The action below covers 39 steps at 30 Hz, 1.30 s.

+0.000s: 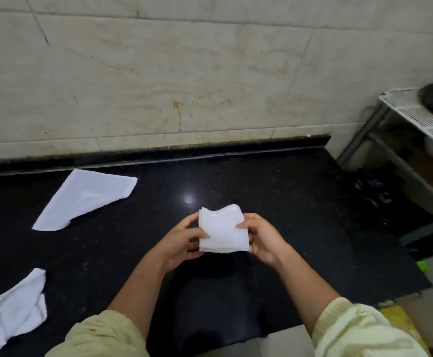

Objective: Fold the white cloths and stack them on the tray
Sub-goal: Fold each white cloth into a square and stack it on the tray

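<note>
Head view: folded cloth (223, 231) pinched from both sides above the middle of the tabletop (274, 186), toward its front edge, by left hand (179, 244) and right hand (263, 239), with fingers (255, 219) curled round its edges. Square the layers flush, gripping evenly. Leave the spread cloth (84, 199) and crumpled cloth (14, 313) by the left edge.

A single wide-angle camera sat on the person's head, facing forward and down, close over the black desk (300, 202) that filled the lower half of the frame. The wall (158, 73) took the upper half. The left hand (181, 243) and right hand (264, 240) sat near the centre.
</note>
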Motion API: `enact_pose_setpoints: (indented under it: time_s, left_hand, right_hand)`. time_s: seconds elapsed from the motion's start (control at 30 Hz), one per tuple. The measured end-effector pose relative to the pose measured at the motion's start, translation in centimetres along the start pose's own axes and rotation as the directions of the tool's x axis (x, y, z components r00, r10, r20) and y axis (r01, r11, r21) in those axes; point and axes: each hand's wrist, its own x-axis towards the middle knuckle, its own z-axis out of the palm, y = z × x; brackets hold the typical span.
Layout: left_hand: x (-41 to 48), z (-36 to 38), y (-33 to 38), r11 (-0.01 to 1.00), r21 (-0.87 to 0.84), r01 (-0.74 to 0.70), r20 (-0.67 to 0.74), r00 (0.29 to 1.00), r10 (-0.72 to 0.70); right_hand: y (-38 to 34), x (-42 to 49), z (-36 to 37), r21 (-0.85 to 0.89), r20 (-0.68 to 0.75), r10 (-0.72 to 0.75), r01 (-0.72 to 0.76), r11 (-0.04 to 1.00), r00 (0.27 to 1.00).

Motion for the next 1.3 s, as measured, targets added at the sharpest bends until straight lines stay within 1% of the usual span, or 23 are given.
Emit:
enact_pose_setpoints:
  time_s: [0.17, 0.37, 0.47, 0.57, 0.67, 0.77, 0.87, 1.1, 1.3]
  left_hand:
    - [-0.3, 7.8, 0.3, 0.994, 0.058, -0.088, 0.062, 0.994, 0.084]
    - [-0.8, 19.5, -1.1, 0.982, 0.098, -0.164, 0.116, 0.981, 0.153]
    - [-0.7, 25.2, -1.8, 0.972, 0.134, -0.194, 0.180, 0.969, 0.169]
    - [-0.5, 29.5, -1.7, 0.963, 0.159, -0.215, 0.254, 0.952, 0.171]
    - [0.3, 33.6, -0.8, 0.956, 0.174, -0.237, 0.296, 0.938, 0.179]
    - [1.9, 37.9, 1.2, 0.943, 0.185, -0.278, 0.331, 0.921, 0.206]
    - [3.7, 41.2, 3.9, 0.931, 0.176, -0.319, 0.369, 0.898, 0.239]
    - [8.9, 48.6, 11.4, 0.895, 0.134, -0.425, 0.437, 0.836, 0.331]
    - [13.5, 54.9, 18.0, 0.895, 0.100, -0.435, 0.387, 0.845, 0.368]
  right_hand:
    - [-2.0, -3.9, -7.0, 0.037, 0.002, -0.066, 0.066, 0.997, 0.998]
    - [-4.7, -9.5, -18.0, -0.021, -0.008, -0.127, 0.127, 0.992, 0.992]
    - [-6.0, -12.1, -23.5, -0.050, -0.034, -0.183, 0.182, 0.982, 0.982]
    - [-7.4, -13.8, -27.4, -0.050, -0.080, -0.211, 0.208, 0.977, 0.974]
    - [-9.4, -15.3, -31.0, -0.063, -0.117, -0.246, 0.240, 0.969, 0.962]
    - [-12.3, -16.2, -34.9, -0.062, -0.148, -0.291, 0.285, 0.956, 0.945]
    - [-15.9, -16.4, -37.7, -0.082, -0.147, -0.328, 0.319, 0.944, 0.933]
    - [-26.4, -15.5, -43.3, -0.130, -0.161, -0.435, 0.418, 0.899, 0.886]
    - [-34.3, -13.6, -47.5, -0.143, -0.198, -0.476, 0.455, 0.879, 0.857]
